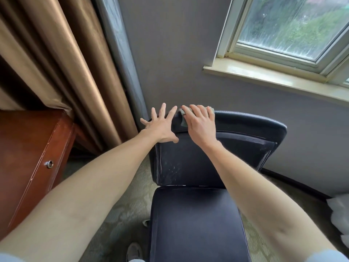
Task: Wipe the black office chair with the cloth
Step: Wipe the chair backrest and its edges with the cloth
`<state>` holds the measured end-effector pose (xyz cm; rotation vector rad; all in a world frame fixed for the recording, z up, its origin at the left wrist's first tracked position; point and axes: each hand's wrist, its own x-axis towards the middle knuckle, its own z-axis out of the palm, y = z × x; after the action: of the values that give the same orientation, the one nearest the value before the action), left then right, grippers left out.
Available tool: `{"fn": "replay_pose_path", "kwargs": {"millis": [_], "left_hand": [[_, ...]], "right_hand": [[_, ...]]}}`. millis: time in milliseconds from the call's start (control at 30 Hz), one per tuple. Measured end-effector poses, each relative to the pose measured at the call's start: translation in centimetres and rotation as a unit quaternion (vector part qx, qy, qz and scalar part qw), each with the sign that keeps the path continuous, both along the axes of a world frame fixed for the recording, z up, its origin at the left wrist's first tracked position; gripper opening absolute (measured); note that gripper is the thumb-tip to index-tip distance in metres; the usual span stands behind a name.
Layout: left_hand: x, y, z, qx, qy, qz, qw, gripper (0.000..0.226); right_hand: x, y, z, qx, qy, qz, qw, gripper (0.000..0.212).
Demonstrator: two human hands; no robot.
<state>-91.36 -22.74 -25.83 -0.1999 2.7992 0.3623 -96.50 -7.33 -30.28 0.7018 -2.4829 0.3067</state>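
Black office chair (198,214), upholstered in smooth leather-like material, stands on the patterned greenish carpet (122,205) just in front of the grey wall (170,53), below and to the left of the white-framed window (292,25) and its pale sill (264,76). Its flat seat faces the person, and its backrest (236,148) rises towards the wall. The backrest has a padded roll along the top and pale scuffs and dusty streaks on its face, thickest near the lower left and along the right edge; the seat looks darker and more even. The small grey-green cloth (182,112) lies over the top edge of the backrest near its left corner, mostly covered by the right hand (201,125), whose fingers (196,110) lie close together and almost straight on it, pressing it against the chair rather than gripping it. The left hand (161,127) rests just beside it on the upper left corner of the backrest, palm down, fingers (162,110) spread wide and holding nothing. Both forearms are bare. To the left hang a heavy golden-brown curtain (56,53) and a grey one (120,53) beside it, with a reddish-brown wooden cabinet (28,148) bearing a small metal knob (49,164) below them. A crumpled white thing (340,214) shows at the right edge, too cut off to tell what it is.
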Motion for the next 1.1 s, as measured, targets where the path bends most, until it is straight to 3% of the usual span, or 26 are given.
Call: {"fn": "replay_pose_path", "kwargs": {"millis": [267, 467, 633, 767, 933, 1100], "left_hand": [[-0.2, 0.3, -0.4, 0.03, 0.033, -0.007, 0.999, 0.114], [2.4, -1.6, -2.5, 0.023, 0.089, -0.016, 0.996, 0.12], [2.4, -1.9, -3.0, 0.055, 0.106, -0.009, 0.993, 0.127], [2.8, -3.0, -3.2, 0.049, 0.111, -0.025, 0.992, 0.127], [3.4, -2.9, -3.3, -0.009, 0.117, -0.026, 0.993, 0.122], [3.3, -3.7, -2.8, 0.021, 0.098, -0.029, 0.995, 0.115]], "right_hand": [[-2.4, 7.9, 0.6, -0.019, -0.059, -0.107, 0.992, 0.036], [-1.8, 3.7, -0.1, -0.03, -0.063, -0.094, 0.993, 0.035], [0.2, -2.0, -0.3, -0.034, -0.005, -0.039, 0.999, 0.035], [2.0, -6.2, -0.4, -0.018, -0.056, -0.007, 0.998, 0.043], [1.0, -3.6, -0.4, 0.014, -0.009, -0.007, 1.0, 0.038], [0.3, -2.1, -0.5, 0.006, -0.019, -0.04, 0.999, 0.038]]}}
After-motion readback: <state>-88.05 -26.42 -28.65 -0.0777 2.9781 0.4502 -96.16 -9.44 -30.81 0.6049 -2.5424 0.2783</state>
